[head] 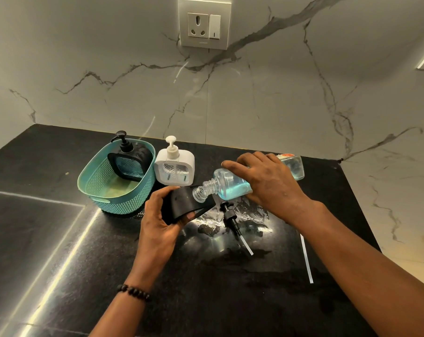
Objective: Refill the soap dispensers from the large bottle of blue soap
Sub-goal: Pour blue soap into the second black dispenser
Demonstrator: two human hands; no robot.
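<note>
Tipping large clear bottle of blue soap (pixel 232 184), right hand (pixel 266 181) fingers wrapping it, into black square plastic dispenser (pixel 181 205), left hand (pixel 157 215) fingers curling around it; probably needing steeper tilting next.

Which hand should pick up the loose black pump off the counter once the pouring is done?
Probably the right hand: the pump lies just beneath it, and it only needs to put down the bottle. The left hand steadies the black dispenser.
</note>
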